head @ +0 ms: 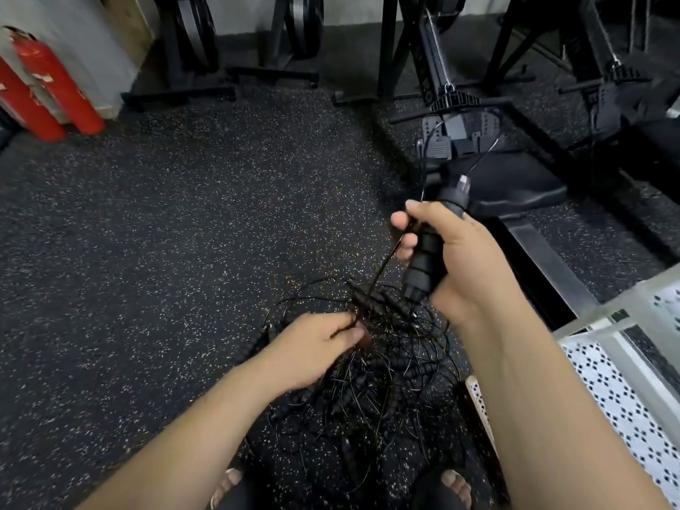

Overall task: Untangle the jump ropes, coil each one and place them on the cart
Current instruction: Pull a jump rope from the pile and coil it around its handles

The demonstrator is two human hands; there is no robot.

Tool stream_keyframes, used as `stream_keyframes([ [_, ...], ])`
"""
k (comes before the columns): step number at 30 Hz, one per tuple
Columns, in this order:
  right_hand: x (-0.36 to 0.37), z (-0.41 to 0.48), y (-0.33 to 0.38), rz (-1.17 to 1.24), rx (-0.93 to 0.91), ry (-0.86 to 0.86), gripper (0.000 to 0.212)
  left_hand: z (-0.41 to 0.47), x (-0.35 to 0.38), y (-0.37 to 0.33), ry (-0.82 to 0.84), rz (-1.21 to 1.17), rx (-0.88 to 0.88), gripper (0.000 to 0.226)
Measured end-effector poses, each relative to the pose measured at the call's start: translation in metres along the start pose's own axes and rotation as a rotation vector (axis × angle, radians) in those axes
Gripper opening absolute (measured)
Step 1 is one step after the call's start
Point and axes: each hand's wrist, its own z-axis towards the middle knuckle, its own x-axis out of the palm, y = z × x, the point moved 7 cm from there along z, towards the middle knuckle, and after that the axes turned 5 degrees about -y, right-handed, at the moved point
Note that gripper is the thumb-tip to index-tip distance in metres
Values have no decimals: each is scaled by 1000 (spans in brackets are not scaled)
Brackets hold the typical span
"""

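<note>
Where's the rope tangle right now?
Head view, lower centre: the rope tangle lies on the speckled floor, under the left hand, left of the white cart.

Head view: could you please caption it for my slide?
Right hand grips a black ribbed jump-rope handle; left hand pinches cord in the tangled black ropes on speckled floor.

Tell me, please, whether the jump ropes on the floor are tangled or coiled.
Tangled: the jump ropes lie in one loose heap of crossing cords and handles.
</note>
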Motion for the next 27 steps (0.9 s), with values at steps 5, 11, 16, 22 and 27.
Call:
stream_keyframes([
  [5,-7,3,-15,-97,26,-6,21,1,-23,-12,-132,-7,39,29],
  [11,2,-3,-57,-503,76,63,29,-2,-69,-28,-346,-232,56,30],
  [16,22,-15,-84,-760,78,192,23,-8,-101,-20,-504,-537,61,32],
  [22,38,-21,-102,-880,6,242,15,-16,-130,-10,-566,-860,35,34],
  [27,41,-26,-104,-1026,-52,337,25,-13,-147,26,-677,-1010,-41,38],
])
